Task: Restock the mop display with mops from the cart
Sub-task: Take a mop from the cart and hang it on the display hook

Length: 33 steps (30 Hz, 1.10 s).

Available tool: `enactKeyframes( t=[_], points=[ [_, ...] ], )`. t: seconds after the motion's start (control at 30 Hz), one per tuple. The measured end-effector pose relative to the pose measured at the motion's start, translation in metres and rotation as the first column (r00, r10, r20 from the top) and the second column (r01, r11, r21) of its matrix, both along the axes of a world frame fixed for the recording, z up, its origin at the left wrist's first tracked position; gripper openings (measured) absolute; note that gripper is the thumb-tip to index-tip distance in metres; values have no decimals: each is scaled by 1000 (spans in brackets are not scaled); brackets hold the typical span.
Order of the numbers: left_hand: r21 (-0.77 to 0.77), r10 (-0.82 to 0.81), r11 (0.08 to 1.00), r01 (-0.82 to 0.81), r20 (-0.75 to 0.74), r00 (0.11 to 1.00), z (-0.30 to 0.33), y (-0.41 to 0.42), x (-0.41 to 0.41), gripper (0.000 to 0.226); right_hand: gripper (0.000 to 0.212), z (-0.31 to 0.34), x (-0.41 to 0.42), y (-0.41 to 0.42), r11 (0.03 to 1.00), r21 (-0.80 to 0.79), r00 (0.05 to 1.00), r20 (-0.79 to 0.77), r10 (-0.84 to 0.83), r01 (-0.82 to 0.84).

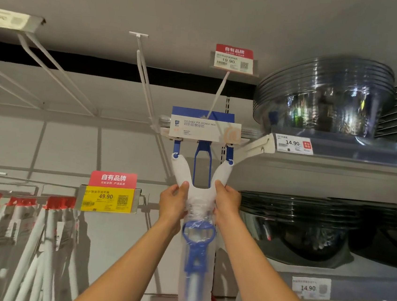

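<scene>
Far left of the left hand, down low: other mops (36,238) hanging in a bunch from a peg, red tags at the top. Nearer, a yellow price tag (105,199) with a red header, just left of the left hand.

Left hand (173,203) raised overhead, fingers and thumb curled round the left side of the sponge mop (201,175), at the base of its white forked yoke. Right hand (226,206) gripping the opposite side of the same yoke, thumb up along the right prong. Between the two hands, the plastic-wrapped blue handle hanging straight down.

Above both hands: the mop head with its blue-and-white label card, held up against the long white hook (216,96) that carries the red-topped price tag (234,58). Cannot tell whether the card's hole is already over the hook.

Up and left of the hands, another white hook (144,76), bare.

Right of the right hand: shelves with stacked dark bowls (325,97) above and below.

Judging progress: one mop at the point of being hung, not yet released. No cart in view, so unknown how many mops remain; bare hooks suggest more to fill.
</scene>
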<state>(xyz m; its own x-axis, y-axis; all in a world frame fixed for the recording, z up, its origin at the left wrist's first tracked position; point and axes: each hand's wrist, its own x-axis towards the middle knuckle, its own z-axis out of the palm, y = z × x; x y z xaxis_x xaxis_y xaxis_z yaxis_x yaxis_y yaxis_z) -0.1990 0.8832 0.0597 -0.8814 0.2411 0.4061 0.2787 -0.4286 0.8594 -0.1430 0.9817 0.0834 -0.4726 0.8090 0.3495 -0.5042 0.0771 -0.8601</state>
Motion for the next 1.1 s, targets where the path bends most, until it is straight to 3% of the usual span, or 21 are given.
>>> enactKeyframes(
  t=[0.13,0.27,0.5,0.67,0.8,1.1],
  points=[
    [11,-15,1000,15,-25,1000,-4,5,-24,25,17,-18,-16,3,999,18,998,44,40,-41],
    [16,-64,998,65,-50,997,-11,7,-34,25,25,-58,-22,-1,986,157,993,111,38,-55],
    [-21,-144,990,143,-84,986,-23,6,-38,29,18,-120,-18,5,980,104,984,61,166,-172],
    [-150,-269,955,254,-86,959,-83,-1,-44,46,19,-127,-15,10,960,172,975,75,210,-220],
    [-234,-342,915,328,-19,940,-128,-2,-42,44,18,-124,-20,7,965,186,981,93,169,-184],
    [-250,-185,955,158,-91,978,-131,4,-51,33,17,-119,-32,4,964,220,987,99,130,-149]
  ],
)
